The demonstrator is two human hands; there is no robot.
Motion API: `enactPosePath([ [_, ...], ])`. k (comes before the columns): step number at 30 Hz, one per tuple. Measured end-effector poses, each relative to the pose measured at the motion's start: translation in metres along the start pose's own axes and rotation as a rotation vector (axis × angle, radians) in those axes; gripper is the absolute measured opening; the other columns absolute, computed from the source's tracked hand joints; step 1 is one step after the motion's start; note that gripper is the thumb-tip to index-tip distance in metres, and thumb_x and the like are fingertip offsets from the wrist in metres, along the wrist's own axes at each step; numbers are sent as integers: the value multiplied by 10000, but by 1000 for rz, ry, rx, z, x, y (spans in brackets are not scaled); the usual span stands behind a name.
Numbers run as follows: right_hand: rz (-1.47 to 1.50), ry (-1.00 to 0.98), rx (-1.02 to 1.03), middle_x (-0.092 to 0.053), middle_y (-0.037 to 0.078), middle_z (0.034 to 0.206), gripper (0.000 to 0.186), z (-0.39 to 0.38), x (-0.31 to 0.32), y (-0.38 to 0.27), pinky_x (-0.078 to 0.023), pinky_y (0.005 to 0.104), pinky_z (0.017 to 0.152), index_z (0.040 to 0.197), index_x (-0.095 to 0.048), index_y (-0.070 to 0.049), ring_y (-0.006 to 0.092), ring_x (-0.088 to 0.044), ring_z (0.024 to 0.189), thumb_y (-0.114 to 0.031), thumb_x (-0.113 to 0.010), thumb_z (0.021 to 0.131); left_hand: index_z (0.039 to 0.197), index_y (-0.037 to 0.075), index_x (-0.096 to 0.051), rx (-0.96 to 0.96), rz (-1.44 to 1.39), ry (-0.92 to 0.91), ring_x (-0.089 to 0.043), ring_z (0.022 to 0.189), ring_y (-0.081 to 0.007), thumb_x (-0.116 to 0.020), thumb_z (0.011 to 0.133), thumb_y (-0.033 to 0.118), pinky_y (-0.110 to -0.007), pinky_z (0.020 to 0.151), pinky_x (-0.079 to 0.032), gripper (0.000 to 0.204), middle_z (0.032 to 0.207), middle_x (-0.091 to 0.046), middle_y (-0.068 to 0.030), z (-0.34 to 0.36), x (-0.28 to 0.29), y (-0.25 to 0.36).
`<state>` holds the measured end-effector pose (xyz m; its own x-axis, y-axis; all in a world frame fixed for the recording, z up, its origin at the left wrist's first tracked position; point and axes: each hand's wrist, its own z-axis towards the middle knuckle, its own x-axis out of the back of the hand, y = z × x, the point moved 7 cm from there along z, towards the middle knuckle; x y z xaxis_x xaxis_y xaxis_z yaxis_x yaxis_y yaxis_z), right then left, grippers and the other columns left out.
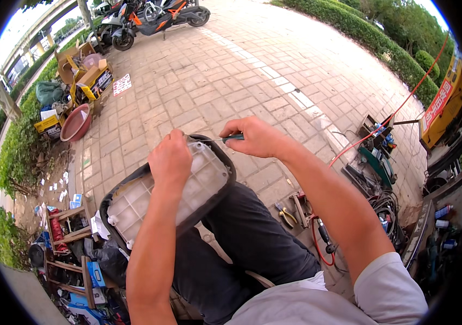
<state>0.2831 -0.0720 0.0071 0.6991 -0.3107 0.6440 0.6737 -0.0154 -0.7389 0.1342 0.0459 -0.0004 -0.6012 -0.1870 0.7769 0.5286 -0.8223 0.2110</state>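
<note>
An upturned seat [201, 184], with a pale ribbed plastic base and black cover round its rim, rests on my dark-trousered thighs. My left hand [170, 160] grips its upper edge, fingers curled over something too small to make out. My right hand [255, 138] is closed on a screwdriver [234, 137] with a dark teal handle, held level above the seat's upper right. Its thin shaft reaches left toward the rim beside my left fingertips; the tip is unclear.
Pliers [286, 216], a red hose [361, 141] and tangled tools [377, 168] lie right, beside a yellow cart [437, 119]. Wooden frames and rubbish [73, 235] lie left, with cartons [79, 73] and a pink basin [76, 123] beyond. Scooters [160, 19] stand ahead on the paving.
</note>
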Motion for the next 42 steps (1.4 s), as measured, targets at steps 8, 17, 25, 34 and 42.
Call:
enactPosePath([
  [8, -128, 26, -30, -734, 171, 982, 244, -3, 0, -14, -534, 361, 827, 1037, -699, 15, 261, -700, 915, -116, -661, 834, 887, 67, -590, 4, 11, -3, -673, 723, -352, -587, 923, 194, -471, 625, -537, 132, 812, -683, -133, -1, 0, 0],
  [17, 15, 58, -6, -711, 213, 942, 267, -4, -1, -2, -533, 406, 787, 1026, -700, -23, 340, -680, 893, -170, -637, 812, 878, 73, -580, -15, -2, 14, -672, 719, -343, -589, 921, 195, -465, 621, -536, 130, 806, -680, -124, 0, 2, 5],
  [25, -350, 221, -167, -692, 194, 775, 204, -14, -22, -42, -526, 482, 724, 959, -696, -46, 389, -664, 777, -161, -600, 821, 939, 59, -621, 60, -12, -84, -667, 778, -370, -562, 941, 194, -484, 680, -520, 148, 863, -697, -151, 0, 0, 0],
  [34, -589, 415, -209, -641, 183, 720, 107, -26, -62, -43, -520, 482, 576, 923, -627, -91, 381, -662, 686, -145, -584, 841, 915, 60, -599, 39, -2, -78, -678, 754, -373, -550, 947, 210, -493, 651, -535, 160, 849, -692, -156, -1, -6, -6],
  [42, -593, 445, -163, -612, 173, 902, 148, -46, -99, -24, -533, 481, 565, 1042, -537, -81, 354, -672, 637, -125, -511, 903, 898, 64, -589, 42, -1, -137, -681, 758, -372, -542, 935, 204, -497, 646, -536, 152, 839, -691, -147, 1, -16, 1],
])
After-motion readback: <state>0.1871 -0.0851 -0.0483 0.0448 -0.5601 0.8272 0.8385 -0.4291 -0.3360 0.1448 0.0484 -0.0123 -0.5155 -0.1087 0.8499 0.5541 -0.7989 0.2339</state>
